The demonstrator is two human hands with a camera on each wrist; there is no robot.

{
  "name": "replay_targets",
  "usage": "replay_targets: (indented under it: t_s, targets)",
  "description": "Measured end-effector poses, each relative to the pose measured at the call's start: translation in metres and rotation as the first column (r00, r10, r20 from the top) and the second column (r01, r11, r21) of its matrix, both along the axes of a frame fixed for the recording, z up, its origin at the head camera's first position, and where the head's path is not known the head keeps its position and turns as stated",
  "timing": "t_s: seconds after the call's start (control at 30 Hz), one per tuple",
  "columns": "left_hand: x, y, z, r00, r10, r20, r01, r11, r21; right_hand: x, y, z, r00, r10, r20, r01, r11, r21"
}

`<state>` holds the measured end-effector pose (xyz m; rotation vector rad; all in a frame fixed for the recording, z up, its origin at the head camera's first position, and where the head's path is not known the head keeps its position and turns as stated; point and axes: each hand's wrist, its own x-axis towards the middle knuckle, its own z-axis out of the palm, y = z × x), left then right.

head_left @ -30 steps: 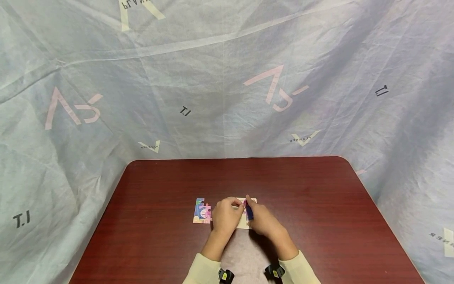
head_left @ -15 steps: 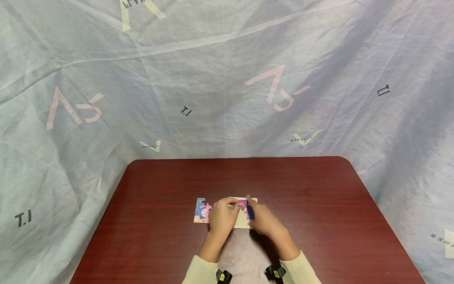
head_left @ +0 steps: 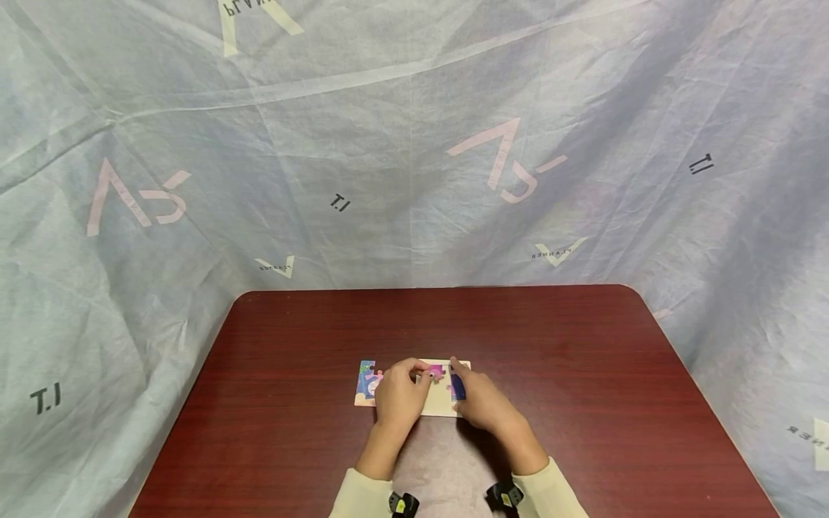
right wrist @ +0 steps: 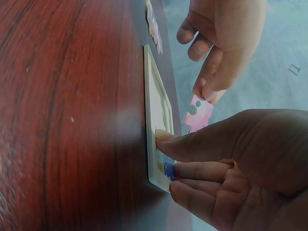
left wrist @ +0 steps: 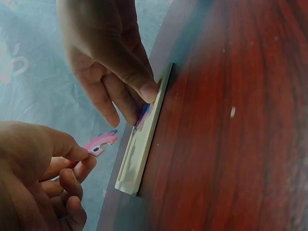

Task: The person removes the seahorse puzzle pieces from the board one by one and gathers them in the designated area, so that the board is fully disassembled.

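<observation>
"Pink jigsaw piece [head_left: 437, 371] with a printed eye: from the head view I see it above a shallow cream tray [head_left: 439, 407], pinched between the thumb and forefinger of the left hand [head_left: 401, 394]."

"And the right hand [head_left: 484, 401]?"

"Gripping the tray's right end, thumb at the near rim, just beside a dark blue printed piece [head_left: 458, 387] lying in the tray. Left of the tray, partly covered by the left hand, sits a block of blue-and-pink jigsaw pieces [head_left: 365, 383] on the dark red wood-grain table [head_left: 583, 360]. Pale grey cloth [head_left: 408, 144] with printed letters hangs behind. Both arms wear cream sleeves [head_left: 363, 493]."

"What does the left wrist view add?"

"It shows the pink piece up off the tray and apart from it, its dark eye clear, held at the fingertips. The left hand's other fingers curl loosely below. Across from it, the right thumb presses on the tray's rim, with fingers beyond."

"And the right wrist view?"

"There the right thumb lies over the near rim, fingers by the dark blue piece at the tray's end. Behind that thumb hangs the pink piece, its lower edge partly hidden, pinched by the left hand. The block shows only in part, farther along the table."
</observation>
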<state>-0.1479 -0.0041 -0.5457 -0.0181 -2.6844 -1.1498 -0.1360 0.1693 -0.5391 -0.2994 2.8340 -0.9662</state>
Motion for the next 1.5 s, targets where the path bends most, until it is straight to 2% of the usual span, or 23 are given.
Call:
replay_targets:
  t_s: [0.43,0.9,1.5]
  targets:
    - [-0.001,-0.010,-0.001,1.000,0.012,-0.006,-0.011,1.000,0.018,0.000,0.000,0.001,1.000,0.012,-0.020,-0.012,1.000,0.003]
    - [0.000,-0.020,0.004,0.999,0.030,0.024,-0.031,0.998,0.052,-0.001,-0.001,0.000,1.000,0.006,-0.019,-0.006,1.000,-0.012]
    - [0.000,-0.032,-0.006,0.998,0.054,0.036,-0.055,0.998,0.039,0.001,-0.001,0.001,1.000,0.002,-0.027,-0.002,1.000,-0.008]
